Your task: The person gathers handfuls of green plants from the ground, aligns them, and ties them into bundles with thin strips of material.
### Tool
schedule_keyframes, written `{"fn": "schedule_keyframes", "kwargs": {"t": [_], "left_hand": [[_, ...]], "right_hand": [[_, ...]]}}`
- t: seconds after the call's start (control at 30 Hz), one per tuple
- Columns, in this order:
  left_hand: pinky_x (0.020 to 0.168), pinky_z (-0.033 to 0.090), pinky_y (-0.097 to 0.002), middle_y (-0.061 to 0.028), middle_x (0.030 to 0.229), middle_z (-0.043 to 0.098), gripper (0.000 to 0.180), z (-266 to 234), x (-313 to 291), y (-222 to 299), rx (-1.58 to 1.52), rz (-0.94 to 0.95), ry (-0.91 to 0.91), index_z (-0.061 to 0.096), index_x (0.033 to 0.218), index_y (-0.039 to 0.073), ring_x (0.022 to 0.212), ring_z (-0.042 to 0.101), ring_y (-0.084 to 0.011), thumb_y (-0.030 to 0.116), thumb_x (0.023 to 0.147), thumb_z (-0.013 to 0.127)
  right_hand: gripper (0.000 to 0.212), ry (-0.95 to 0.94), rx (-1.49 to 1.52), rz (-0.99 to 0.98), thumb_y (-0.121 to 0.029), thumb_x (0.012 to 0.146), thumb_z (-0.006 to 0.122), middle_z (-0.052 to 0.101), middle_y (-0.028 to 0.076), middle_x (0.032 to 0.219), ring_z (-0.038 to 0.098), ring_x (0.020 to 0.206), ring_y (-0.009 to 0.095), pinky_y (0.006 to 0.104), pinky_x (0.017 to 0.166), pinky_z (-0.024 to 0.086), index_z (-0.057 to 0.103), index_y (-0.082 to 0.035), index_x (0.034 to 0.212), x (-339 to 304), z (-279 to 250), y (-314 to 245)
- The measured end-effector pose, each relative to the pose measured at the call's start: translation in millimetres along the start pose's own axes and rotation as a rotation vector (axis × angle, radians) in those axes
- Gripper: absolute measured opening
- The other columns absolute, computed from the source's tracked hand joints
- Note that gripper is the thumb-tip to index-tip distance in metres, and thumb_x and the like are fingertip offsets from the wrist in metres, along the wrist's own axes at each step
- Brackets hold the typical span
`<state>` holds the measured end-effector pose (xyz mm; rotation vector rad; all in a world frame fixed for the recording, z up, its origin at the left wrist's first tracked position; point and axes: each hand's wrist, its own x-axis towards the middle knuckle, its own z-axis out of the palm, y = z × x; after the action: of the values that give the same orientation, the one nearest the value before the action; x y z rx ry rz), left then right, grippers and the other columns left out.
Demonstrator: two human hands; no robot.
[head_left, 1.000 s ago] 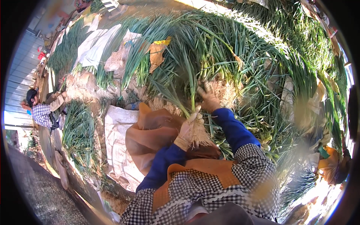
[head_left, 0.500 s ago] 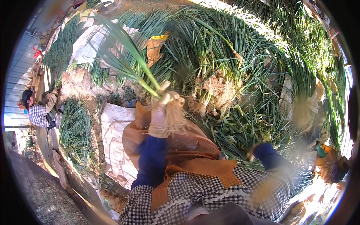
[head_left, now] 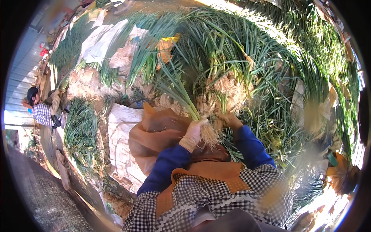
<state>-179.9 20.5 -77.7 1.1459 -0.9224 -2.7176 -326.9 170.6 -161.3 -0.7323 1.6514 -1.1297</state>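
Note:
My left hand (head_left: 194, 132), in a pale glove, is closed around the base of a small bunch of green garlic-like plants (head_left: 186, 101). Their leaves point up and to the left, and their pale hairy roots (head_left: 210, 135) hang out to the right of the fist. Just right of those roots, my right hand (head_left: 231, 120) has its fingers closed on the base of another stalk (head_left: 223, 103) at the near edge of the rooted pile (head_left: 230, 89). Its fingertips are partly hidden among roots. A brown cloth (head_left: 160, 131) lies across my lap beneath the left hand.
Heaped green plants (head_left: 220, 34) spread over the far side and right. A white sack (head_left: 123, 133) lies left of the brown cloth. White sheets (head_left: 102, 42) rest on plants at far left. Another person (head_left: 41, 111) in a checked top sits at the left edge.
My left hand has come down and to the right with its bunch, leaves now less spread. My right hand has moved up and left from low beside my lap to the rooted pile.

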Motion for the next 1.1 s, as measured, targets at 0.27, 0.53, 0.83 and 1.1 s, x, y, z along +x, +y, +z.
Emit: {"fn": "schedule_keyframes", "kwargs": {"t": [0.27, 0.53, 0.83, 1.1], "left_hand": [[0.063, 0.050, -0.0310, -0.0064, 0.081, 0.059, 0.010, 37, -11, -86, -0.085, -0.494, -0.158, 0.056, 0.089, 0.002, 0.071, 0.058, -0.0184, 0.001, 0.079, 0.057], [0.062, 0.050, -0.0338, -0.0071, 0.078, 0.058, 0.010, 34, 0, -105, 0.155, -0.285, -0.113, 0.055, 0.085, 0.002, 0.069, 0.057, -0.0199, -0.004, 0.076, 0.057], [0.063, 0.050, -0.0308, -0.0093, 0.077, 0.059, 0.009, 5, 3, -100, -0.043, -0.257, -0.124, 0.057, 0.086, -0.001, 0.066, 0.059, -0.0203, 0.003, 0.078, 0.056], [0.052, 0.046, -0.0322, -0.0093, 0.073, 0.058, 0.014, 27, -8, -112, 0.072, -0.173, -0.052, 0.058, 0.084, 0.001, 0.060, 0.055, -0.0202, -0.006, 0.072, 0.057]], "right_hand": [[0.031, 0.186, -0.154, -0.268, -0.024, 0.083, 0.057, 0.059, 0.016, 0.100, 0.056, 0.088, 0.024, 0.0335, 0.074, 0.045, 0.057, -0.001, 0.104, -88, 3, 29], [0.040, 0.484, -0.857, 0.202, -0.044, 0.087, 0.045, 0.061, 0.015, 0.077, 0.059, 0.075, 0.030, 0.0377, 0.065, 0.046, 0.057, -0.007, 0.099, -26, -15, 19], [0.037, 0.168, -0.083, 0.151, -0.038, 0.086, 0.053, 0.052, 0.000, 0.061, 0.046, 0.057, 0.011, 0.0281, 0.052, 0.040, 0.060, -0.002, 0.080, -147, 27, -57], [0.040, 0.531, -0.715, 0.112, -0.043, 0.076, 0.058, 0.060, 0.008, 0.102, 0.058, 0.094, 0.024, 0.0360, 0.077, 0.045, 0.057, -0.017, 0.106, -75, -8, -67]]}}
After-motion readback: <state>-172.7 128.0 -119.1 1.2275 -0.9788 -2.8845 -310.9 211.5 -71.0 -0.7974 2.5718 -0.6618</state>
